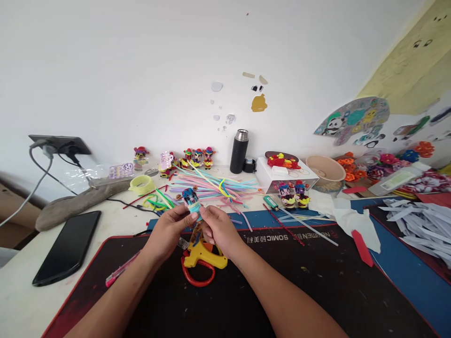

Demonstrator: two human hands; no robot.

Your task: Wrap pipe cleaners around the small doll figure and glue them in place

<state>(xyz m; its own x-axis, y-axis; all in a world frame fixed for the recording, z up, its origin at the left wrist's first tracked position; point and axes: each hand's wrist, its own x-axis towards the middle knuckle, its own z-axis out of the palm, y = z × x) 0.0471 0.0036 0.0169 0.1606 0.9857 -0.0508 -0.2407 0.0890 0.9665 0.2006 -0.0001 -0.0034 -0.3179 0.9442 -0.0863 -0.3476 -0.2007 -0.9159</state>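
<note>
Pinching a figurine (189,194), left hand (173,227) and right hand (221,228) above black desk mat (221,312), white wall (151,70) behind

1. You face a white wall (141,70), evenly lit.
2. Your white table (42,305) stands against this wall.
3. Find the dark socket panel (60,142) low on the wall, left.
4. Note the yellowish wall covering (401,70) at upper right.

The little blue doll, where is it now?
In the head view, the little blue doll is just left of the middle, held between the left hand and the right hand, above the yellow glue gun in the picture.
</note>
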